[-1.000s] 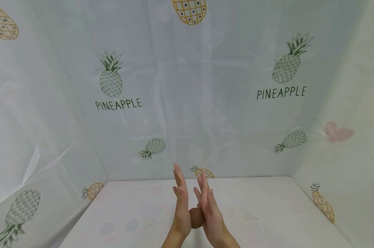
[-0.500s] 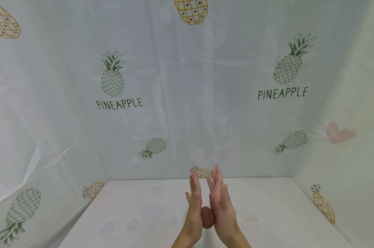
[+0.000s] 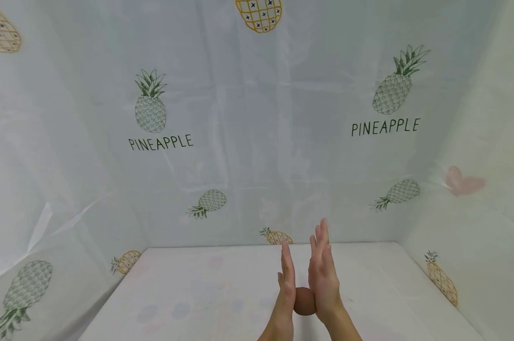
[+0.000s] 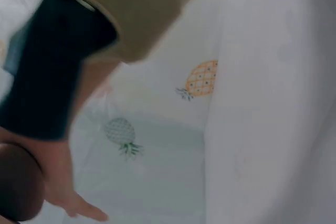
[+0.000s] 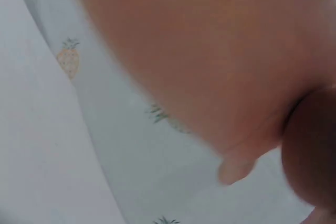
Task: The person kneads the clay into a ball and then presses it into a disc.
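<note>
A smooth brown ball (image 3: 305, 301) sits between two upright palms, low and right of centre in the head view. My left hand (image 3: 287, 288) presses on its left side with fingers straight and pointing up. From the other side my right hand (image 3: 324, 282) presses flat against it, its straight fingers reaching higher than the left ones. The left wrist view catches part of the ball (image 4: 20, 182) beside the left hand (image 4: 59, 174). In the right wrist view the ball (image 5: 311, 148) lies against the palm of the right hand (image 5: 210, 61), partly cut off by the frame.
Beneath the hands spreads a white table (image 3: 189, 289) with faint coloured spots. A pale curtain (image 3: 257, 132) printed with pineapples closes off the back and both sides. A dark band (image 4: 44, 77) wraps the left wrist below a tan sleeve (image 4: 139, 14).
Both hands have shifted rightward with the ball between them. The right hand has risen against the left, and the ball has looked rounder, then egg-shaped, then rounder again.
</note>
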`<state>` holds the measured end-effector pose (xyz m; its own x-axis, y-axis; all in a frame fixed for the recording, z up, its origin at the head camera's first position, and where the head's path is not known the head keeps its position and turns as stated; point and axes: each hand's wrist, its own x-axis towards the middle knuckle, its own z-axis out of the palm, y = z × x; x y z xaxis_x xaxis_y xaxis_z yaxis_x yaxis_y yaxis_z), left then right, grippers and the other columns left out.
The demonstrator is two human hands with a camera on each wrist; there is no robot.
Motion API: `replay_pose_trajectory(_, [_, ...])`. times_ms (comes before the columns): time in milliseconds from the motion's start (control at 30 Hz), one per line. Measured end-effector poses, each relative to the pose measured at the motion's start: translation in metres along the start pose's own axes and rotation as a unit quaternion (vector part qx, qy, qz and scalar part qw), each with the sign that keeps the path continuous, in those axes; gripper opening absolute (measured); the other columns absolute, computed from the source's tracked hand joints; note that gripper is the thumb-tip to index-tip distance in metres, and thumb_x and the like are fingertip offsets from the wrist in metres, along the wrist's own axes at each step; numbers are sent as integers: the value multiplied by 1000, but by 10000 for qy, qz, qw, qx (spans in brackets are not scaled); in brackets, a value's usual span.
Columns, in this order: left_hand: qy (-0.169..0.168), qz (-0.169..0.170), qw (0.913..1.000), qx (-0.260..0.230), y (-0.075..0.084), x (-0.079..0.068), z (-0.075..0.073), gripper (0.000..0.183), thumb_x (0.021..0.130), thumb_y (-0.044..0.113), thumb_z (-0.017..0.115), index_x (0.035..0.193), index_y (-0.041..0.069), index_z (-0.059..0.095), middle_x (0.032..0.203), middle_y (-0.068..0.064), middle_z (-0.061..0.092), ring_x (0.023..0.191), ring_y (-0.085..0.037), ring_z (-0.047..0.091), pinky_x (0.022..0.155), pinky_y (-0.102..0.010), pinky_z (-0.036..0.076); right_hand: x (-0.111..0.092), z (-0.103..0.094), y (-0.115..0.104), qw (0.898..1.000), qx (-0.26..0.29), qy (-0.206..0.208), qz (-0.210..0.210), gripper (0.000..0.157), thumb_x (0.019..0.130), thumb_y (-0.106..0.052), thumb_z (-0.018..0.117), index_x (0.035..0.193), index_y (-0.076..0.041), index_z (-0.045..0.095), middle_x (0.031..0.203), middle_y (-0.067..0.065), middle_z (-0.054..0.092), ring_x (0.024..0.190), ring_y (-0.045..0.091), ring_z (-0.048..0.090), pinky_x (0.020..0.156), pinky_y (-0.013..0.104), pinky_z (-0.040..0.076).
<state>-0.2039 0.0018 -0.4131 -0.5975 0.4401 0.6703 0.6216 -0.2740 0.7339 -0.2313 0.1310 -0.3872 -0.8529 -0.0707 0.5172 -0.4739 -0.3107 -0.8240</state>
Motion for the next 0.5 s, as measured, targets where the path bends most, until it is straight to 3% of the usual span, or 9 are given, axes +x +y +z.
replay_pose_trajectory(67, [51,185,9998,84,4,0,-2,59,114,18,4,168,22,-19,174,2,-30,157,-11,-33,116,-13,-24,1,3,6,9998,47,-149,144,58,114,-50,3,168,-43,-12,176,-7,-23,161,32,-24,116,73,-25])
replay_pose_trajectory(133, [177,166,9995,177,8,-1,-6,59,114,18,4,168,22,-18,175,3,-30,157,-15,-35,118,-26,-32,1,8,12,9986,97,-403,342,56,113,-52,1,167,-47,-12,175,-8,-25,160,34,-25,115,77,-23])
replay_pose_trajectory(300, [805,-776,9935,226,14,1,-23,56,114,40,4,167,43,-16,172,22,-27,153,-22,-41,111,-69,-34,-6,29,20,9888,267,-1232,796,55,111,-56,-3,165,-53,-14,173,-10,-28,160,35,-27,115,78,-22])
replay_pose_trajectory(367, [1018,-955,9900,201,14,3,-32,56,113,48,4,165,48,-16,171,25,-27,152,-24,-43,109,-74,-33,-10,36,20,9846,353,-1482,852,54,111,-56,-4,164,-53,-14,173,-10,-27,160,35,-26,117,75,-23])
replay_pose_trajectory(500, [1199,-842,9888,269,8,8,-47,58,111,54,1,166,46,-18,171,23,-28,153,-22,-41,112,-72,-31,-13,46,16,9822,443,-1690,690,54,111,-53,-6,165,-52,-13,174,-8,-26,160,37,-25,118,72,-24])
